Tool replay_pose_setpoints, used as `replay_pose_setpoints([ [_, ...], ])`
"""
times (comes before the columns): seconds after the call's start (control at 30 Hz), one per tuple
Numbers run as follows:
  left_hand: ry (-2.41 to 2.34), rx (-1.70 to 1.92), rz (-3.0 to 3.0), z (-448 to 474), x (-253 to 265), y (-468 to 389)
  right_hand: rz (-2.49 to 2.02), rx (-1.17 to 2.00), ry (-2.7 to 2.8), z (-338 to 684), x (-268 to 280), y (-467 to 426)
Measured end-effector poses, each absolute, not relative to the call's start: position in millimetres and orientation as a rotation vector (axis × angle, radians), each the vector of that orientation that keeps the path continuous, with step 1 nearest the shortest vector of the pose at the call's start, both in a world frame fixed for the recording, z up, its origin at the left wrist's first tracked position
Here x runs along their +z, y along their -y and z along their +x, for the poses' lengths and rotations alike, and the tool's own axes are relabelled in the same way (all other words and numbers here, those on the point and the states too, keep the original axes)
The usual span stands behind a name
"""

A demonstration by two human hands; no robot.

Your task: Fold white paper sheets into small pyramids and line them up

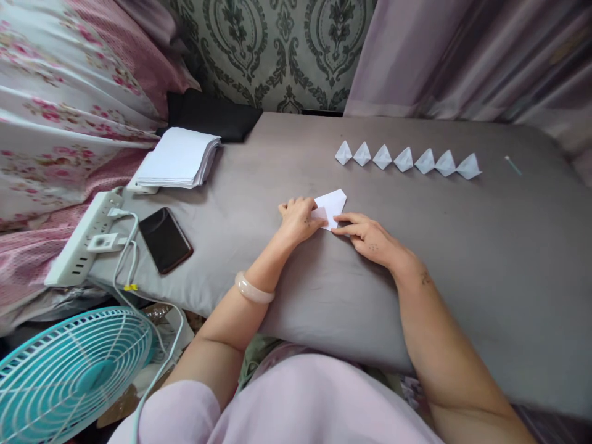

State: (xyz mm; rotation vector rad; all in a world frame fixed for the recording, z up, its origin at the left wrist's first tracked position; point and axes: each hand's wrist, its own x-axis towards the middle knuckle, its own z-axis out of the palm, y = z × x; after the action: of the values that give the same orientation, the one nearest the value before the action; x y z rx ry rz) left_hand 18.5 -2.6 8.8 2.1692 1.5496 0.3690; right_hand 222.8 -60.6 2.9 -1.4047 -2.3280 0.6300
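A partly folded white sheet of paper point(337, 202) lies on the grey cloth surface in front of me, with a flap turned over near its lower left. My left hand point(300, 219) is closed over the paper's left side, its fingers bent and pressing on it. From the right, my right hand point(370, 237) reaches in with fingers stretched out and apart, the tips touching the paper's lower right edge. Beyond the hands, to the right, several small folded white paper pieces point(404, 160) with pointed tops stand in a row.
A stack of white paper point(182, 154) sits at the back left, near a black folded item point(213, 115). Closer are a dark phone point(165, 240) and a white power strip point(86, 237) with cables. A turquoise fan point(83, 370) stands below the left edge. A cotton swab point(513, 165) lies far right.
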Motion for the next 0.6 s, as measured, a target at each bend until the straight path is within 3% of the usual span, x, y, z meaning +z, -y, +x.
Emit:
replay_pose_setpoints([
  [0.6,-1.701,0.486,2.030,14,-4,-4,-1.230,0.361,2.346,214,-2,50],
])
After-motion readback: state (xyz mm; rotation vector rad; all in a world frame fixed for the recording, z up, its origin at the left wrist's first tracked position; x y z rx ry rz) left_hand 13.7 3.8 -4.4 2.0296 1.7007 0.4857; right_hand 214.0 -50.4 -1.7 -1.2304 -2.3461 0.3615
